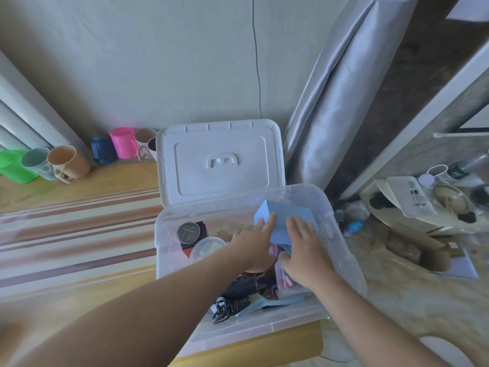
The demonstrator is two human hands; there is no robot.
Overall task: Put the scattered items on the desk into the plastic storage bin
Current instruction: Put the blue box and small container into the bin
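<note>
Wooden worktop [79, 186] carries the clear bin [341, 250], lid propped behind. Both hands, left [254, 242] and right [307, 250], press flat, fingers straight, on a blue box [280, 215] inside at its far right; it looks light, stiff cardboard, best held by its side edges.

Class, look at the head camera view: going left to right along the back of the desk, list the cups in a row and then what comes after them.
Green cup → grey-green cup → orange cup → dark blue cup → pink cup → beige cup → white bin lid → silver curtain.
</note>
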